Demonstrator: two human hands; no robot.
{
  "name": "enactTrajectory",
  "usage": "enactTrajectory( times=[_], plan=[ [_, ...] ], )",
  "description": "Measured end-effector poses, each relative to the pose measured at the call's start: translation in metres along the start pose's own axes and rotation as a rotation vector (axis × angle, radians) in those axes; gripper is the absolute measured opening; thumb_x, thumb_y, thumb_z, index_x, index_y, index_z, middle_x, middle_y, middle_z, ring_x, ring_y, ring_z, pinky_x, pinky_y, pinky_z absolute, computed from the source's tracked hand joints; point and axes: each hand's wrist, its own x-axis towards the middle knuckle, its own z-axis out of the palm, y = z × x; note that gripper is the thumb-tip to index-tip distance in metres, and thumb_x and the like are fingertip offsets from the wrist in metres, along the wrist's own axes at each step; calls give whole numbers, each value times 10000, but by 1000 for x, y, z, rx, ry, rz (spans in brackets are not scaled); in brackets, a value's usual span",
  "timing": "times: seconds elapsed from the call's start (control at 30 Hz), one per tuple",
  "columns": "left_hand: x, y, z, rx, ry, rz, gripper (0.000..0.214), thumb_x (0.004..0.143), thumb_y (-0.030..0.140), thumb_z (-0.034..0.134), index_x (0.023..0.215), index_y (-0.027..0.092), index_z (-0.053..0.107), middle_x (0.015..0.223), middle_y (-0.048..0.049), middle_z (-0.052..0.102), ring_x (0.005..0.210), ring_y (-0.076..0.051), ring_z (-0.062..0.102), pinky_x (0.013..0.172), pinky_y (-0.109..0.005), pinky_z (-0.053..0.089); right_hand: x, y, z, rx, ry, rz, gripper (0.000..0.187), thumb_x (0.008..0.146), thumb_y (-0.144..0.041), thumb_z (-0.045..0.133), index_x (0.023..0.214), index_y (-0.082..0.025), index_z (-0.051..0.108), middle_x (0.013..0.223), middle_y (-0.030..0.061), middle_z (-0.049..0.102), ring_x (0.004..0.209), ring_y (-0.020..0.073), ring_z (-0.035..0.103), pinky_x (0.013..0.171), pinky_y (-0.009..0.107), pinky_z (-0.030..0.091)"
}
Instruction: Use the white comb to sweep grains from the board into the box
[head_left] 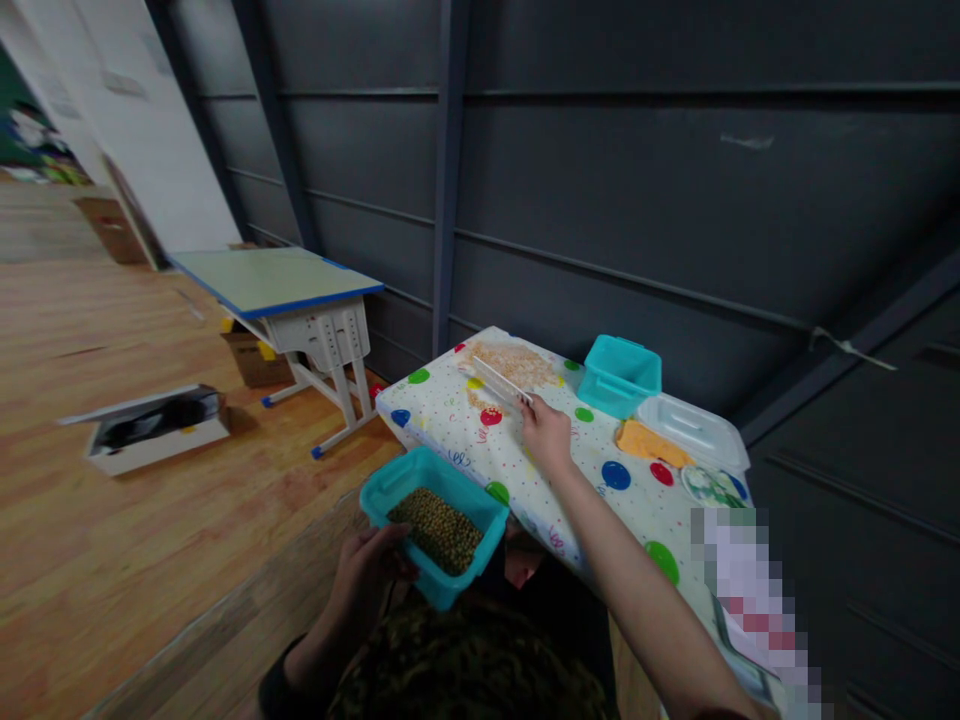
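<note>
My left hand (366, 568) grips the near left side of a teal plastic box (491, 505), holding it off the table's front edge. Small round greenish-brown beans (444, 530) cover the bottom of that box. Out over the table, my right hand (546, 436) is closed on the end of a flat, clear, ruler-like strip (496, 380). The strip's far end reaches a spread of small tan grains (529, 365) on the patterned tablecloth (457, 425). Whether the strip touches the cloth is unclear.
A second teal box (600, 395) stands at the table's back, beside a clear lid (701, 430), an orange cloth (652, 443) and a green-and-white packet (712, 486). A dark panelled wall (637, 200) runs behind. Left are a desk (277, 275) and an open white box (161, 440).
</note>
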Motion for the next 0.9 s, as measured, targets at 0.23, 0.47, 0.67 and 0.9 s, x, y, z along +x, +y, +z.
enactTrajectory(
  times=[0.23, 0.47, 0.67, 0.9],
  plan=[
    [0, 2, 2, 4, -7, -7, 377, 633, 503, 950, 456, 267, 717, 413, -16, 644, 390, -194, 612, 458, -315, 544, -6, -6, 5, 28, -46, -57, 283, 1100, -268, 645, 1224, -273, 900, 942, 55, 907, 851, 262, 842, 762, 279, 517],
    [-10, 24, 13, 47, 7, -36, 359, 529, 483, 940, 422, 275, 668, 399, 2, 615, 372, -184, 599, 443, -318, 548, -3, -2, 1, 63, -22, -34, 251, 1115, -312, 640, 1082, -260, 884, 814, 43, 848, 723, 242, 756, 717, 284, 468],
    [-15, 34, 19, 31, 41, -52, 366, 485, 483, 922, 383, 250, 658, 382, -12, 608, 352, -160, 573, 415, -288, 504, -4, -5, 2, 58, -10, -48, 223, 1093, -299, 657, 1045, -250, 869, 805, 47, 841, 726, 232, 744, 702, 276, 422],
    [-8, 27, 16, -4, 40, -36, 365, 517, 475, 920, 398, 231, 675, 379, -12, 600, 347, -159, 565, 421, -296, 513, -6, -4, 7, 84, 28, -26, 248, 1072, -281, 640, 1116, -221, 877, 807, 64, 835, 705, 231, 712, 709, 290, 396]
  ],
)
